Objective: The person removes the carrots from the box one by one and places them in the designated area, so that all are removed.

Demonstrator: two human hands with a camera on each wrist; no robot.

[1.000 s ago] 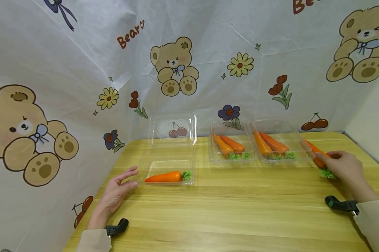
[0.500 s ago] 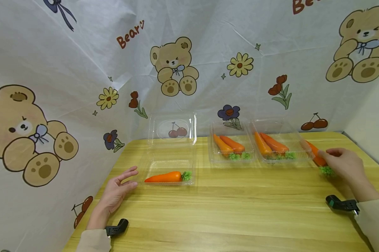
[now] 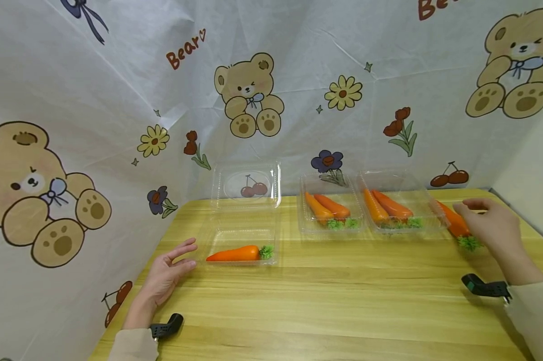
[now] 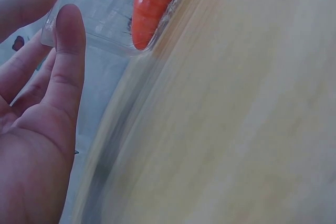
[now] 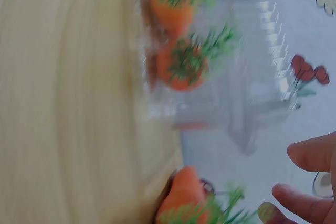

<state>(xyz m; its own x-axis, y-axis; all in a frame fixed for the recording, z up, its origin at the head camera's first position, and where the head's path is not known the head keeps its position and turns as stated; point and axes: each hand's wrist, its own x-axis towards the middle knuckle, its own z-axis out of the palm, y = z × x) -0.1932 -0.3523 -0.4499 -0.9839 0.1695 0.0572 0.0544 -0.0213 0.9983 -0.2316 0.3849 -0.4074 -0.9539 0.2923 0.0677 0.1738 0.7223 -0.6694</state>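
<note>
My left hand (image 3: 165,276) rests by the left side of an open clear plastic box (image 3: 242,233) with its lid standing up. Its fingers are spread loosely, with thumb and fingertips at the box corner in the left wrist view. Inside that box lies one orange toy carrot (image 3: 234,253) with a green top. At the right, my right hand (image 3: 493,225) hovers over a loose carrot (image 3: 453,220) on the table. In the right wrist view the fingers (image 5: 312,156) stand apart from this carrot (image 5: 184,195), holding nothing.
Two closed clear boxes, a middle box (image 3: 304,228) and a right box (image 3: 427,223), stand at the back, each with two carrots inside. The loose carrot's tip lies close beside the right box. A bear-print cloth (image 3: 298,125) hangs behind the wooden table (image 3: 321,306).
My right hand has come off the loose carrot and risen slightly, leaving more of the carrot showing. The left hand and the open box have stayed in place.
</note>
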